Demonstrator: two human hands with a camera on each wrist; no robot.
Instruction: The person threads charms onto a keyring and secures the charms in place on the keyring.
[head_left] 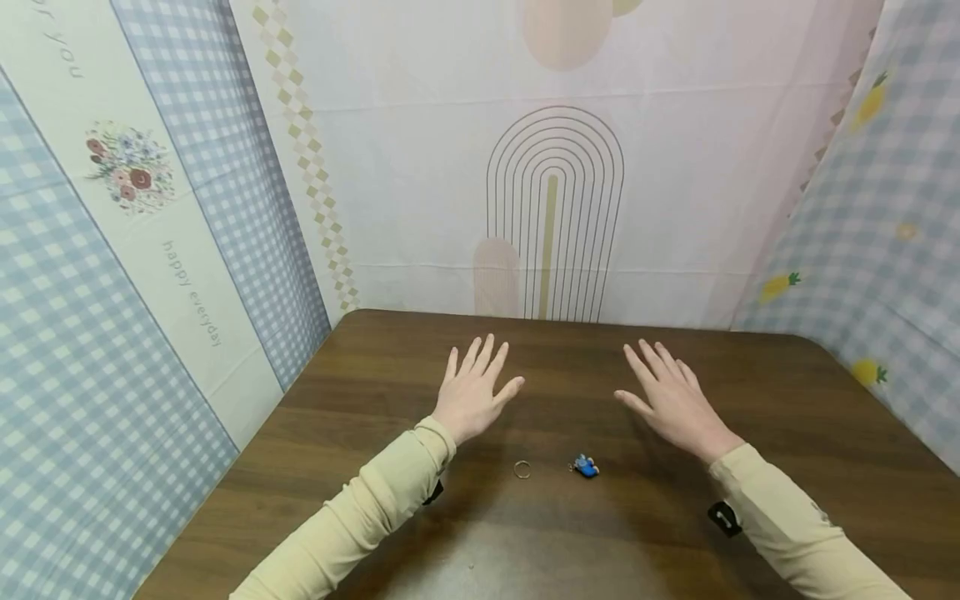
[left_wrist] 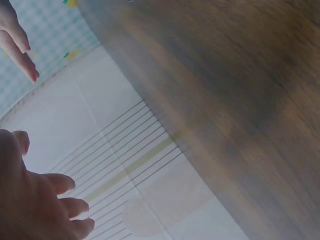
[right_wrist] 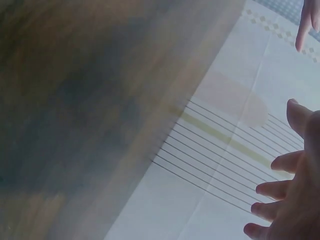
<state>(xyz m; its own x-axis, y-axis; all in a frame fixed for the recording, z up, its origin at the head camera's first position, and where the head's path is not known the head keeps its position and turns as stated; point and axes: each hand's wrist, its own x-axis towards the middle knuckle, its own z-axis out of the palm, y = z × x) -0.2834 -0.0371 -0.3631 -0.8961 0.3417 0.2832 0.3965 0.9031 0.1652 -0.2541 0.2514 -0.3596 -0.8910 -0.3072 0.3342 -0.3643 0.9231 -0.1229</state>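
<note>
A thin metal ring (head_left: pixel 522 470) lies on the brown wooden table (head_left: pixel 360 433). Just right of it is a small blue charm (head_left: pixel 587 467) with pale bits and a short bit of metal link at its left side. My left hand (head_left: pixel 471 398), fingers spread and palm down, hovers beyond and left of the ring. Beyond and right of the charm, my right hand (head_left: pixel 678 408) is held out the same way. Neither hand holds anything. In the left wrist view the left fingers (left_wrist: pixel 61 184) show at the lower left; the right fingers (right_wrist: pixel 274 190) appear in the right wrist view.
A white cloth (head_left: pixel 420 192) with an arch pattern hangs behind the table's far edge. Blue checked cloths hang at the left (head_left: pixel 225 133) and the right (head_left: pixel 885 250). Dark wrist-camera mounts (head_left: pixel 724 518) sit under both sleeves.
</note>
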